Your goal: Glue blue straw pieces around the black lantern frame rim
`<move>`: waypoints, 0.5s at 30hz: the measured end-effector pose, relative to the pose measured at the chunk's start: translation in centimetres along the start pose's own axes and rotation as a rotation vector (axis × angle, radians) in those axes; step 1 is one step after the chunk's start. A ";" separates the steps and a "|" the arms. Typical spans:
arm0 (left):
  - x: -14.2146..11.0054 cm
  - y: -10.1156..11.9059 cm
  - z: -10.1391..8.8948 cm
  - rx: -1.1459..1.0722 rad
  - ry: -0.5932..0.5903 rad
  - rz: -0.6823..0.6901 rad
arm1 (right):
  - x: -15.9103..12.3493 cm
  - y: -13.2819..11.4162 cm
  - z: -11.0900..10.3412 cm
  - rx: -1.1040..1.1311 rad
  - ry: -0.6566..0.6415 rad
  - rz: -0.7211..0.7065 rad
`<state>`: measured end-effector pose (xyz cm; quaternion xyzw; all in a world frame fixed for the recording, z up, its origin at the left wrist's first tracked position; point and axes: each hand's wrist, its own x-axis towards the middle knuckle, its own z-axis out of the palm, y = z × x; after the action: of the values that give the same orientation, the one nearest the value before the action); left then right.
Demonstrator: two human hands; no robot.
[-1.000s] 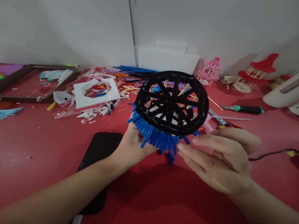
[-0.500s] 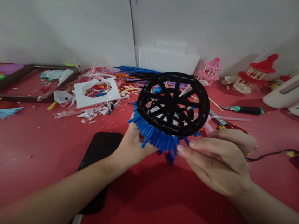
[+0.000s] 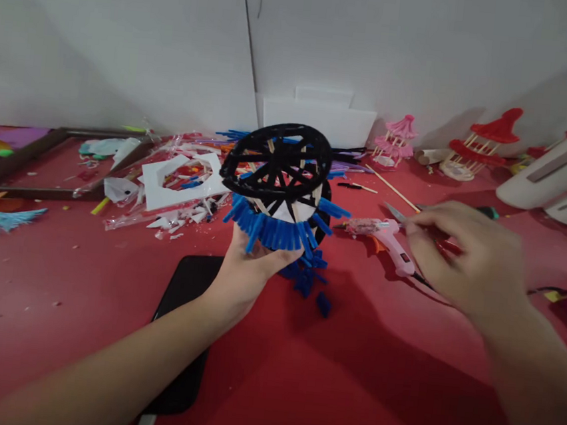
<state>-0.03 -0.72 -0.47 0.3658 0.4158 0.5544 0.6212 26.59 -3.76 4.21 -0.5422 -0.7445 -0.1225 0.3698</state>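
My left hand is closed around the lower part of a small model. Its top is a tilted black fuzzy pipe-cleaner wheel with spokes, over thin wooden sticks. A fringe of short blue pipe-cleaner pieces rings it beneath the wheel. My right hand is over the scissors, thumb and fingers drawn together in a pinch; whatever lies between the fingertips is hidden. Just left of that hand lies a pink glue gun, nozzle toward the model. Loose blue pieces are scattered below the model.
A black phone lies beside my left forearm. White cut foam board and scraps stand behind it. At the back right are a pink model, a red one, a wooden stick and a pale cylinder.
My right hand has left the blue fringe and moved right, over the scissors. My left hand has shifted the model left and tilted the wheel, exposing the glue gun.
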 end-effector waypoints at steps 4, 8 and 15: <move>0.2 0.4 0.2 0.004 0.030 0.014 | 0.4 2.6 0.8 -0.156 -0.617 0.382; 0.2 0.4 0.3 0.007 0.074 0.017 | 0.5 2.7 2.3 -0.250 -0.792 0.421; 0.1 0.4 0.2 -0.029 0.076 0.039 | 1.0 3.0 1.3 -0.290 -0.564 0.459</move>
<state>0.02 -0.60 -0.06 0.3436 0.4237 0.5859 0.5993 28.60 -1.14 3.27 -0.7535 -0.6514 0.0133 0.0880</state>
